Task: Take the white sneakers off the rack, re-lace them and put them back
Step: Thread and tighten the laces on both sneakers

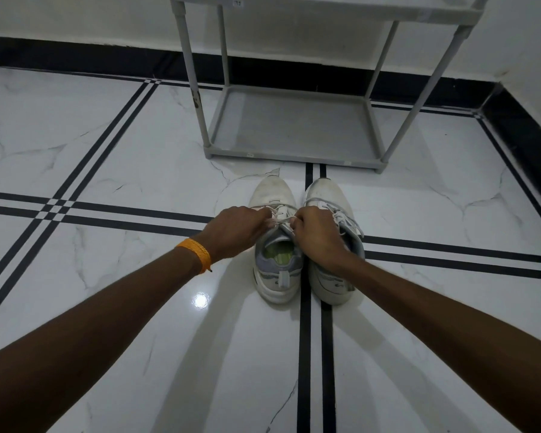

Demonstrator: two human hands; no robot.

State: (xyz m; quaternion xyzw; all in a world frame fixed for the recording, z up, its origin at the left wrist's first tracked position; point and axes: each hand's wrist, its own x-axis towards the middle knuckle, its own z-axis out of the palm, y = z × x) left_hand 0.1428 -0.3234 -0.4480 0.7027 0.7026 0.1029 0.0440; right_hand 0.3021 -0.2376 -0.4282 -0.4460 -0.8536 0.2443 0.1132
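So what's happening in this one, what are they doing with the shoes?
A person is working on the laces of a pair of white sneakers that stand side by side on the tiled floor, toes toward a grey rack. Both hands are on the left sneaker: the left hand and right hand each pinch a lace end over its tongue. The rack's bottom shelf holds no shoes, so putting them back is not yet done.

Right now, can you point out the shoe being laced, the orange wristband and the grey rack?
left sneaker (272,195): head view, on its bare white toe cap.
orange wristband (196,253): head view, on the braided band at the left wrist.
grey rack (294,126): head view, on its bare bottom shelf.
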